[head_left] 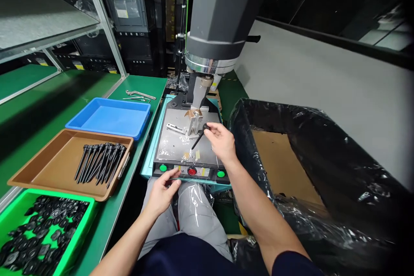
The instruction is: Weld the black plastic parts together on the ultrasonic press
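Note:
My right hand pinches the head of a thin black plastic rod between thumb and fingers. The rod slants down to the left over the metal plate of a press machine. Just left of that hand, a small metal fixture stands upright on the plate, beneath the machine's horn. In front of the machine's button panel, my left hand hovers with fingers apart and nothing visible in it. It is nearest the left green button and the red button.
At left, a brown tray holds several black rods, a green bin holds small black parts, and a blue tray lies behind. A wrench rests on the green table. To the right stands a large box lined with black plastic.

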`<state>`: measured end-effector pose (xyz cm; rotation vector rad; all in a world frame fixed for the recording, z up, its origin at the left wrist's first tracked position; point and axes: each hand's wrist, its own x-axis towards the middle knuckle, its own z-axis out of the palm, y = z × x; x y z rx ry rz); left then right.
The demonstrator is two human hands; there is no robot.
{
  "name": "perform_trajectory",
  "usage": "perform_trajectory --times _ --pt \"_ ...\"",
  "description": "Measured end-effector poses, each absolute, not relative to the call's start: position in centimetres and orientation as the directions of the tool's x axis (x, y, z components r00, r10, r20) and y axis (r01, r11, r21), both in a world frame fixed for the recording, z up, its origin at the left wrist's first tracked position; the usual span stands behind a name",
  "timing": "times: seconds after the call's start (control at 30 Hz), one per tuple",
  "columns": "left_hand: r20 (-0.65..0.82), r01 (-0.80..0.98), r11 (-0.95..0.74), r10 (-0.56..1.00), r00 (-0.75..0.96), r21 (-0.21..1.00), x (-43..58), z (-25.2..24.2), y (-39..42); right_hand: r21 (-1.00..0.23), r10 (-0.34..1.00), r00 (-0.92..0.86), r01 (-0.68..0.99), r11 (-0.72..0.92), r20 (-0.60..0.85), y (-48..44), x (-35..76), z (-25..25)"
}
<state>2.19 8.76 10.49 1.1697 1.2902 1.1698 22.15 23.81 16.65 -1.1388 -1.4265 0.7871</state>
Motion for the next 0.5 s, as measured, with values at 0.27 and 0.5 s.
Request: perform_trajectory --times 0.27,0.5 --pt "-0.167 0.051 0.171 0.983 -0.076 0.984 0.9 8.1 7.3 -0.765 0.901 -0.037 0.514 0.388 0.433 32.8 21.6 15.6" --pt "-0.261 -0.01 0.262 0.961 -0.092 0.965 -0.4 6.9 7.0 -0.681 0.904 -0.064 0.636 0.363 0.423 35.1 21.0 15.6"
